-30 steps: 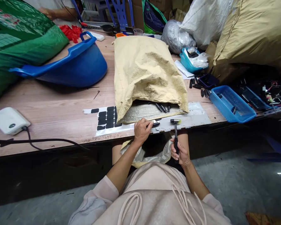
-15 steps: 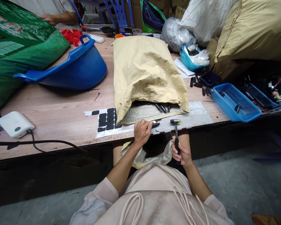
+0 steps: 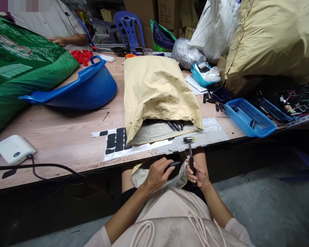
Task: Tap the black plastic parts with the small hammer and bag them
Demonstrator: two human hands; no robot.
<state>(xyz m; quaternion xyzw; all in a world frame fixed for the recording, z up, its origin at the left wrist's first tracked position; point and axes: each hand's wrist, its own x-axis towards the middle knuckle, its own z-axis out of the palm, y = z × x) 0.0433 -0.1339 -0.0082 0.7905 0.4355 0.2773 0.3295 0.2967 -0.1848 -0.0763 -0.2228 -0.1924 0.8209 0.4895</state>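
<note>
My left hand (image 3: 158, 173) is closed on a small black stick-shaped part (image 3: 174, 164), held over an open plastic bag (image 3: 141, 175) in my lap, below the table edge. My right hand (image 3: 197, 173) grips the handle of a small hammer (image 3: 190, 151) whose head rests on a grey mat (image 3: 206, 137) at the table's front edge. Just behind, a tan woven sack (image 3: 157, 91) lies open with several black parts (image 3: 175, 125) at its mouth. A white sheet of black pads (image 3: 115, 140) lies to the left of the sack.
A tipped blue tub (image 3: 84, 87) and a green sack (image 3: 20, 68) lie at left, a white box with a cable (image 3: 14, 150) near the front left. Blue baskets (image 3: 249, 116) and big sacks (image 3: 270, 37) crowd the right. Another person's arm (image 3: 64, 40) works at the far left.
My left hand has left the table edge and dropped to my lap with the black part in it. The hammer stays put in my right hand. The camera tilted up slightly.
</note>
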